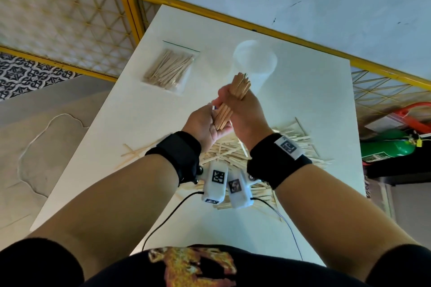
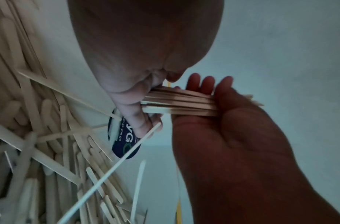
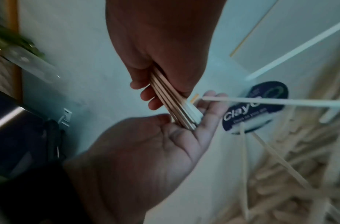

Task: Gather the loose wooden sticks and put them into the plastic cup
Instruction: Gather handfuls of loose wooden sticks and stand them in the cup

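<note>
My right hand [image 1: 242,105] grips a bundle of wooden sticks [image 1: 240,86] above the white table, fingers curled round its middle [image 3: 146,94]. My left hand [image 1: 205,126] lies palm up just below it. Its fingers [image 3: 203,121] are fairly straight, and the bundle's lower ends [image 3: 186,121] press against them. The clear plastic cup [image 1: 255,60] stands just beyond the bundle's top. Loose sticks [image 1: 233,154] lie in a heap under both wrists and fill the left side of the left wrist view [image 2: 40,151]. There the right hand [image 2: 242,136] holds the bundle [image 2: 180,104] against the left hand [image 2: 136,53].
A zip bag of sticks [image 1: 171,70] lies at the table's [image 1: 303,91] far left. A round dark label [image 3: 255,106] sits on the table beside the heap. Yellow railing [image 1: 210,16] runs behind the table. A green cylinder [image 1: 384,149] lies at the right. Cables [image 1: 168,214] trail from the wrists.
</note>
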